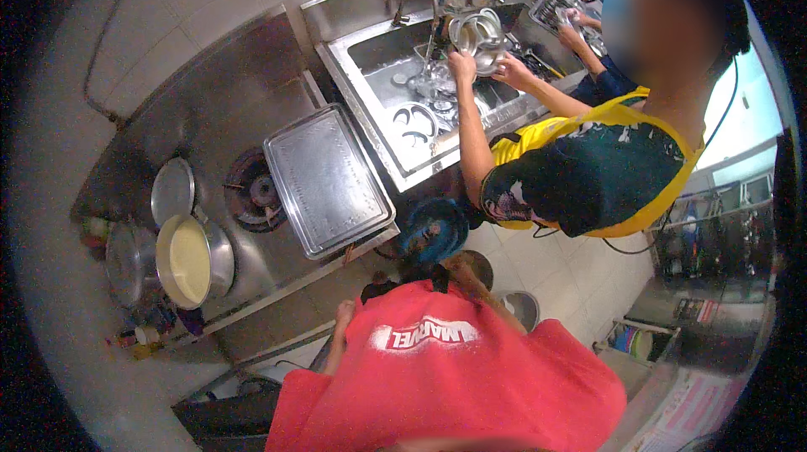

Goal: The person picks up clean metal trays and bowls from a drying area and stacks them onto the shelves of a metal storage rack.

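My left hand (pixel 345 312) hangs beside my red shirt, close to the front edge of the steel counter (pixel 265 269). Its fingers are small and dim, and I see no thing in it. My right hand (pixel 462 269) is low in front of me, nearest to a blue plastic tub (pixel 435 231) on the floor side of the counter. Whether it touches the tub or holds anything is unclear. On the counter before me, a rectangular metal tray (pixel 331 181) lies partly beside a gas burner (pixel 258 190). A metal pot (pixel 220 263) containing a pale yellow mass stands further left.
A co-worker at right holds round metal pans (pixel 476 36) over the steel sink (pixel 378 136). Another person's hands (pixel 574 26) handle utensils beyond. A round metal lid (pixel 173 190) leans behind the pot. A grey bucket (pixel 520 310) stands on the floor, right of me.
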### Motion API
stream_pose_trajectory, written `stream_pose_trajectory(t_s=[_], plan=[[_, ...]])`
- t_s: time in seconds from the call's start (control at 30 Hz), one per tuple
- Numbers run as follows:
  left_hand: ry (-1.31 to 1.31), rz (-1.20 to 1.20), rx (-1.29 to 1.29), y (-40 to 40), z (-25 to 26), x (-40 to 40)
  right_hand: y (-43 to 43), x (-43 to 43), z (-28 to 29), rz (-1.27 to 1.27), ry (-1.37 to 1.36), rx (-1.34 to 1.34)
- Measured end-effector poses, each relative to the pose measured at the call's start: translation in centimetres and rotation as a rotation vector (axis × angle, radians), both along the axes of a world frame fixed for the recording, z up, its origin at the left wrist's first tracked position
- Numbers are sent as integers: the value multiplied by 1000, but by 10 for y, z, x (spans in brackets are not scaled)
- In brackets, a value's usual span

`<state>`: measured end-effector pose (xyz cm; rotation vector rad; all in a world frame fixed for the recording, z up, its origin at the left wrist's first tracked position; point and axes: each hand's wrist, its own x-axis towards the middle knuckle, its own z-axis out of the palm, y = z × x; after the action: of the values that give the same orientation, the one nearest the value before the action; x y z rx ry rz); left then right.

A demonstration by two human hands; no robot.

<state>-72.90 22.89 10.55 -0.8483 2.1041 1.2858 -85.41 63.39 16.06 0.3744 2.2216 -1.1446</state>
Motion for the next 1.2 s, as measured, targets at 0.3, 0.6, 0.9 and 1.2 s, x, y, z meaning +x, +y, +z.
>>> stream_pose_trajectory(t_s=[0.3, 0.6, 0.9, 1.2], plan=[[115, -73, 52, -10, -33, -15, 12, 28, -6, -77, -37, 40], [233, -84, 22, -6, -65, 10, 1, 1, 1, -25, 105, -1], [22, 78, -16, 10, 9, 1, -104, -94, 123, 309, 354, -393], [104, 158, 123, 10, -75, 61, -134, -101, 130, 649, 364, -327]])
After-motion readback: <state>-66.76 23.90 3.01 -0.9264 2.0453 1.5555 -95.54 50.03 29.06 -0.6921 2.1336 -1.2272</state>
